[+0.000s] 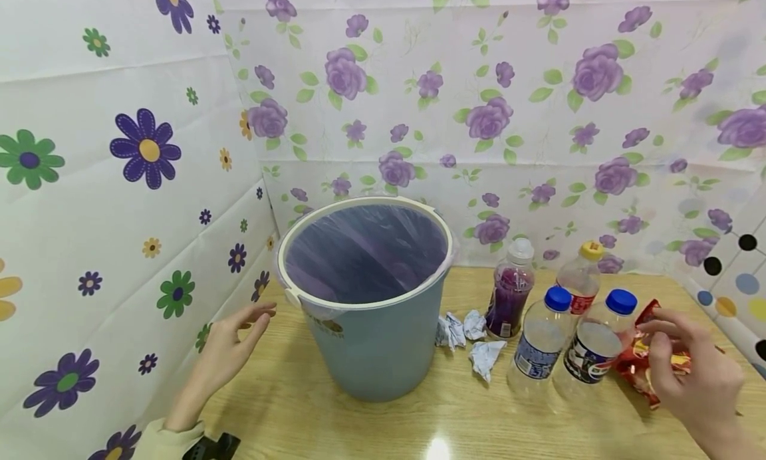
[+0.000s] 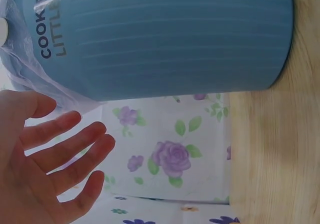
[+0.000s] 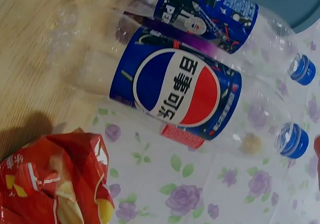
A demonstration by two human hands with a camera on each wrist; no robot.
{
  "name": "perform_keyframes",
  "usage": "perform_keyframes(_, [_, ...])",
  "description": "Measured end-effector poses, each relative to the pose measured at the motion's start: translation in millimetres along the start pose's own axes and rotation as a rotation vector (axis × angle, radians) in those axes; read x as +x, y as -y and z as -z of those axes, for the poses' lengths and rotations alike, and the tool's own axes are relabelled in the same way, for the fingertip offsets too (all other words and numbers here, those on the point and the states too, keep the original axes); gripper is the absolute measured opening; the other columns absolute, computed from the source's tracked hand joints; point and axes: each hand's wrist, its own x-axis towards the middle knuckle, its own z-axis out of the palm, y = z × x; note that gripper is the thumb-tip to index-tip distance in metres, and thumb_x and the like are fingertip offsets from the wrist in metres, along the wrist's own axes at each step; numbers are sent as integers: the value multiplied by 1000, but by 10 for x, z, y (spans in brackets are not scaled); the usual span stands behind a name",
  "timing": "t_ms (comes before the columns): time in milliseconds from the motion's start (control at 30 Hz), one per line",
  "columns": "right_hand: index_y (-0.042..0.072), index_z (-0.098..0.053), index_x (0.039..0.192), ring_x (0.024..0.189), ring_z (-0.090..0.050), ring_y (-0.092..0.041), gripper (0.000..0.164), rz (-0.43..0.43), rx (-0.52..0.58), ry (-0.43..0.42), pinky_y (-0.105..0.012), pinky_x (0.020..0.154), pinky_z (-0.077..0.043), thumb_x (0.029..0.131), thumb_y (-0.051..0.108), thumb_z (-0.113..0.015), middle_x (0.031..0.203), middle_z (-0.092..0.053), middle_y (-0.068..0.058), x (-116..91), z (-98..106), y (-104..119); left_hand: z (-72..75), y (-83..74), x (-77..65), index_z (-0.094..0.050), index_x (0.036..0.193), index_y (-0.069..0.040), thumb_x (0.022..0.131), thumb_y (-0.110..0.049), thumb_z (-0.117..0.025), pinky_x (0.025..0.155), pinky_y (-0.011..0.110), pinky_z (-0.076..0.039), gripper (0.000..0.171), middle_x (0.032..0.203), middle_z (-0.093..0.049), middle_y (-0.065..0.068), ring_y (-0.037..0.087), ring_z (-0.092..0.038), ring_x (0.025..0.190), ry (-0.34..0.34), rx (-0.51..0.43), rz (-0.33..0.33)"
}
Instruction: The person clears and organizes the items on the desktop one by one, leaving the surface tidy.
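Note:
My left hand [image 1: 224, 347], fingers loosely spread and holding nothing, hovers left of a blue-grey trash bin [image 1: 383, 353]. In the left wrist view its fingertips are close to the clear plastic liner [image 2: 75, 96] hanging over the bin's rim. At the right, my right hand [image 1: 697, 370] is over a crumpled red snack bag [image 1: 637, 373], fingers slightly bent with nothing between them. Beside that hand stands a clear Pepsi bottle [image 3: 175, 86] with a blue cap. The right wrist view shows the snack bag [image 3: 55, 179] lying on the table, apart from the bottle.
Left of the Pepsi bottle stands another blue-capped bottle [image 1: 536, 357]. Behind them are a yellow-capped bottle [image 1: 579, 280] and a white-capped bottle [image 1: 509, 300] with purple contents. Several crumpled papers [image 1: 486, 358] lie by the bin. Flowered sheets [image 1: 419, 114] enclose the wooden table [image 1: 491, 427].

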Motion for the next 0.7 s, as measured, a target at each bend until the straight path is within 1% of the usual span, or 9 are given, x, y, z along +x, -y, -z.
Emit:
perform_keyframes(100, [-13,-58,101,51,-48,9,52,23,25,1,-1,47,-35,99,36,-42,68,-61,-19,22,-40,77,-8,-10,16,-66,117,-5,98,-10,-55,74,30,-58,22,105,-73,9,8,-66,89,-13,-15,10])
perform_keyframes(133, [-13,-58,101,51,-48,9,51,28,34,5,-2,44,-35,99,36,-43,69,-61,-19,17,-51,92,-8,-16,20,-67,117,-5,98,-10,-55,74,28,-57,22,105,-73,9,5,-65,89,-21,-20,12])
perform_keyframes(200, [-12,-59,100,43,-46,-1,50,50,50,2,-9,37,-33,99,36,-43,68,-62,-17,7,-78,110,-8,-31,26,-67,116,-6,98,-10,-55,73,23,-56,22,104,-73,9,1,-64,87,-34,-28,17])
perform_keyframes(233, [-11,-59,99,43,-46,-2,50,57,54,-2,-11,35,-32,99,36,-43,67,-62,-16,4,-89,129,-9,-38,29,-67,116,-5,98,-9,-55,73,22,-55,22,104,-73,9,0,-64,87,-41,-33,18])
perform_keyframes(367, [-9,-60,97,44,-45,0,49,77,67,-33,-14,33,-26,99,37,-43,65,-60,-16,6,-134,209,-7,-74,43,-66,118,-6,99,-11,-54,73,20,-54,23,103,-73,9,-3,-62,87,-55,-45,35])
perform_keyframes(433, [-9,-61,97,44,-43,1,49,83,77,-33,-15,33,-23,99,37,-44,65,-60,-16,11,-146,245,-8,-85,50,-66,119,-7,99,-12,-53,74,19,-53,24,103,-73,8,-3,-61,88,-59,-51,42])
perform_keyframes(567, [-9,-64,97,46,-40,1,47,120,115,-1,-14,34,-23,99,34,-44,65,-62,-16,22,-172,288,-11,-94,58,-66,119,-7,99,-12,-53,73,17,-53,24,103,-73,8,-4,-61,88,-66,-57,41])
perform_keyframes(700, [-7,-67,95,52,-39,2,42,163,174,25,-13,38,-25,99,29,-45,68,-63,-15,10,-222,284,-16,-105,68,-66,119,-6,99,-12,-54,73,16,-52,24,103,-73,8,-6,-61,88,-75,-67,42])
